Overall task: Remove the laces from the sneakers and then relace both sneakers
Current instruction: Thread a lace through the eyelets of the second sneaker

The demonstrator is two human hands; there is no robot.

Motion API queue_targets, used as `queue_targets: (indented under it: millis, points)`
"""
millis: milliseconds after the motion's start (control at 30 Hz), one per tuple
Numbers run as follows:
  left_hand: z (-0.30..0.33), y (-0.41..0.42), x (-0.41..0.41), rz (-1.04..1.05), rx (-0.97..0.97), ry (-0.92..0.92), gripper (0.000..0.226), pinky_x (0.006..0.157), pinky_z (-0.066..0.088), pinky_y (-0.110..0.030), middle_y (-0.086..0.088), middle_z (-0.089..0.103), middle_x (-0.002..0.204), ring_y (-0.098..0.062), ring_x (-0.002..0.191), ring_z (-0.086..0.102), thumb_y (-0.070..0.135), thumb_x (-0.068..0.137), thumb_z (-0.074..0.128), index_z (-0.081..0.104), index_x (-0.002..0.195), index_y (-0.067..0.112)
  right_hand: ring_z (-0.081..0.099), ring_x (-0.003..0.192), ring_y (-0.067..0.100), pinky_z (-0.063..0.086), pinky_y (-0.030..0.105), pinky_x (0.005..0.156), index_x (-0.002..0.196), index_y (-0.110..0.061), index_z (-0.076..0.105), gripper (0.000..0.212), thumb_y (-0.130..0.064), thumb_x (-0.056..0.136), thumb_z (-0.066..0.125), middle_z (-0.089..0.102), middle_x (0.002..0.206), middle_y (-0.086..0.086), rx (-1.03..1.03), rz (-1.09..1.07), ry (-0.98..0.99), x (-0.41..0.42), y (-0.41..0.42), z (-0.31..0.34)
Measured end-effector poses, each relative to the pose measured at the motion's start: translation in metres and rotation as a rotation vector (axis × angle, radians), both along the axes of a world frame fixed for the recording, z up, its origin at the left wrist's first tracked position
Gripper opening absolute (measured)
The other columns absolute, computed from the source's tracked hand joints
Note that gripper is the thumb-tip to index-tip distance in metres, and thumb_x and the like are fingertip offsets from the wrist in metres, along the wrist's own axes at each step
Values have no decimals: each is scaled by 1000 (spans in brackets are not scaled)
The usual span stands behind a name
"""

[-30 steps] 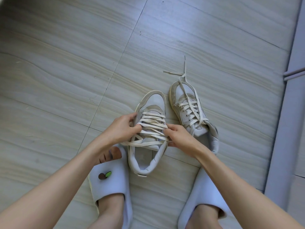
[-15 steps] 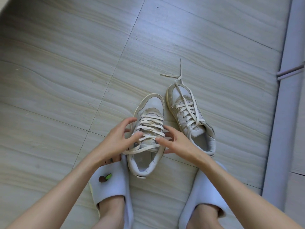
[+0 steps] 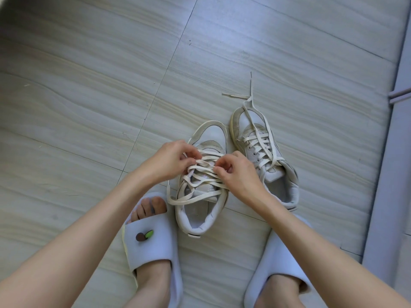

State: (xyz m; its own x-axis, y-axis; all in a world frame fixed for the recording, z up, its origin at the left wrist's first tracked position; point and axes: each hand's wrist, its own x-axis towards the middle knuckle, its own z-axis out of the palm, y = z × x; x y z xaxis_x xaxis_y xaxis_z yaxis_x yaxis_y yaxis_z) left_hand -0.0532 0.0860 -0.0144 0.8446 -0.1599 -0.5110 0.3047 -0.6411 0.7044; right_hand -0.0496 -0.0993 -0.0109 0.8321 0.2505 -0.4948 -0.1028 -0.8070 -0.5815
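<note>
Two sneakers [image 3: 262, 156] on tiled floor [image 3: 89, 107]

Two sneakers, two laces, two slippers, two hands.

Sneakers: two, one under the hands [image 3: 201, 185] and one to its right [image 3: 262, 156], side by side on the floor [image 3: 89, 107]. Laces: two, one per sneaker, the near one [image 3: 195, 187] loosened across the eyelets, the far one [image 3: 258, 138] trailing past the toe. Hands: two, left hand [image 3: 169, 161] and right hand [image 3: 240, 174], each pinching the near lace. Slippers: two, a left slipper [image 3: 153, 247] and a right slipper [image 3: 280, 256], one foot in each. Round charms on the left slipper: two, one brown [image 3: 140, 236], one green [image 3: 149, 233]. Floor tile seams crossing the view: several, exact number unclear.
</note>
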Motion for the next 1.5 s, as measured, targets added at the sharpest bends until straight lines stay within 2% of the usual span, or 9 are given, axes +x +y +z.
queue_targets:
  millis: [167, 300, 400, 567, 733, 933, 1067, 1267, 1500]
  points:
    - [3, 3, 3, -49, -33, 38, 11, 75, 54, -30, -5, 67, 86, -17, 67, 67, 0, 83, 62, 65, 86, 11, 46, 74, -5, 31, 0, 68, 77, -24, 60, 9, -24, 86, 64, 44, 84, -11, 72, -30, 22, -7, -4, 1]
    - [1, 2, -2, -27, -34, -16, 5, 74, 50, -26, -3, 69, 76, -4, 64, 62, 8, 82, 67, 64, 83, 12, 48, 80, -3, 34, 6, 72, 80, -25, 61, 7, -25, 85, 65, 47, 89, -10, 106, -40, 42, -13, -9, 3]
    - [-2, -4, -9, 60, -1, -92, 10, 66, 44, -18, 3, 64, 72, -12, 71, 60, 9, 79, 66, 60, 78, 15, 48, 79, -8, 33, 1, 71, 79, -27, 61, 7, -26, 85, 66, 45, 87, -11, 105, -34, 40, -14, -9, 3]
    - [-11, -21, -15, 151, 76, -229, 19, 64, 32, -24, 9, 46, 70, -6, 67, 46, 6, 75, 56, 49, 76, 24, 47, 76, -5, 31, -1, 70, 80, -22, 64, 7, -26, 86, 65, 45, 87, -8, 83, -52, 64, -10, -4, 2]
    - [-14, -20, -22, 150, 96, -328, 15, 68, 39, -25, 5, 45, 77, -13, 68, 48, 4, 81, 55, 60, 86, 17, 49, 74, -5, 32, -2, 69, 73, -27, 60, 14, -21, 85, 64, 52, 91, -3, 132, -130, 85, -10, -6, 7]
    - [-9, -5, -26, 77, -34, -324, 12, 72, 45, -22, 0, 55, 86, -15, 76, 59, -1, 82, 64, 70, 89, 7, 63, 85, 11, 52, 19, 80, 82, -13, 70, 13, -13, 90, 59, 64, 100, 8, 402, -393, 284, -10, -14, 11]
    - [-7, -8, -24, 169, -55, -213, 11, 77, 46, -22, 1, 63, 86, -13, 78, 60, 5, 84, 65, 71, 91, 11, 65, 81, 13, 55, 22, 77, 79, -6, 70, 18, -11, 91, 56, 69, 86, 7, 428, -428, 281, -9, -15, 11]
    - [-7, -6, -8, 514, -403, 298, 7, 61, 50, -14, -3, 65, 75, -8, 67, 59, 2, 86, 62, 68, 89, 5, 67, 82, 20, 53, 43, 86, 72, -17, 64, 22, -10, 89, 53, 69, 80, 4, 324, -416, 156, -14, -15, 9]
    - [-7, -5, -6, 612, -591, 416, 16, 58, 50, -17, 0, 65, 66, -6, 61, 61, -4, 87, 57, 64, 84, 10, 51, 74, 6, 36, 13, 71, 97, -22, 70, 13, -19, 90, 59, 50, 85, -4, 98, -53, -14, 0, -1, 5]
